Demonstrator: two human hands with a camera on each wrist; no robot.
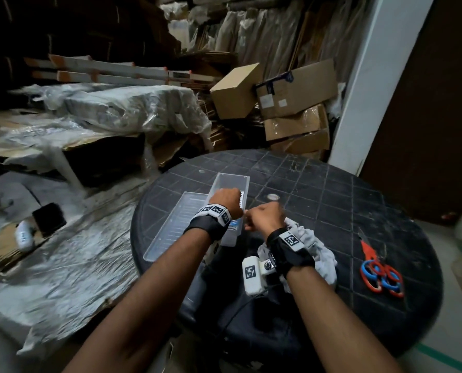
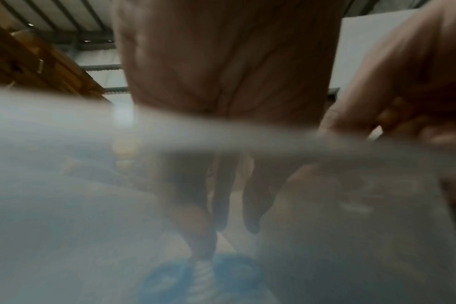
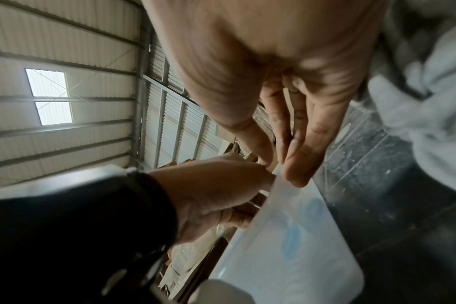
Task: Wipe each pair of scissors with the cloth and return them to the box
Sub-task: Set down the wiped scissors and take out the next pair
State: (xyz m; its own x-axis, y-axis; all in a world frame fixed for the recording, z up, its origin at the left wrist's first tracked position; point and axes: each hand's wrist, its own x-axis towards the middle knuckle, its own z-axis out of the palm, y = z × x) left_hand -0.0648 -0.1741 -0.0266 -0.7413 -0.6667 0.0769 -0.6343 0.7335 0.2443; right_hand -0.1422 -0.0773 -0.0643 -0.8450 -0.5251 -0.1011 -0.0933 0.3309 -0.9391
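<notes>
Two scissors (image 1: 381, 271) outside one box (image 1: 232, 182)

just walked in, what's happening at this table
A person works at a clear box on a round dark table. The left hand reaches into the box, where blue scissor handles show through the wall; whether it grips them is unclear. The right hand pinches the box's rim. The white cloth lies under the right wrist, and more scissors, red and blue, lie on the table at right.
</notes>
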